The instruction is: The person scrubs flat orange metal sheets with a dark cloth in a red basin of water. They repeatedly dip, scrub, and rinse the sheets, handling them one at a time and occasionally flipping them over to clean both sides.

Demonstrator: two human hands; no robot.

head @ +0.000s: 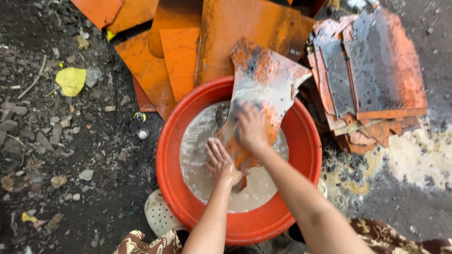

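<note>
The person's right hand (252,128) lies flat on a rusty, orange-stained metal sheet (263,89), its fingers spread a little and pressed against the wet surface, with something bluish and blurred showing at the fingertips; what that is cannot be told. The sheet leans tilted over the far rim of a red basin (165,150), its lower end dipping into the murky water (197,141) just below the palm, its upper, jagged end reaching past the fingertips toward a stack of orange sheets (183,51) on the ground. The left hand (221,164) sits just beside the right wrist, fingers fairly wide and pointing away from the person, resting on the lower edge of the same sheet at the waterline; whether it grips the edge or only steadies it cannot be told. Off to the right of the right hand's fingers, well apart from the basin's rim, lies a second pile of greyer, washed-looking sheets (372,70). To the left of the left hand's fingers, beyond the basin, the dark ground is strewn with stones, and a yellow leaf (71,80) lies well apart. Near the left forearm, against the basin's near side, a pale perforated shoe (157,214) shows.
</note>
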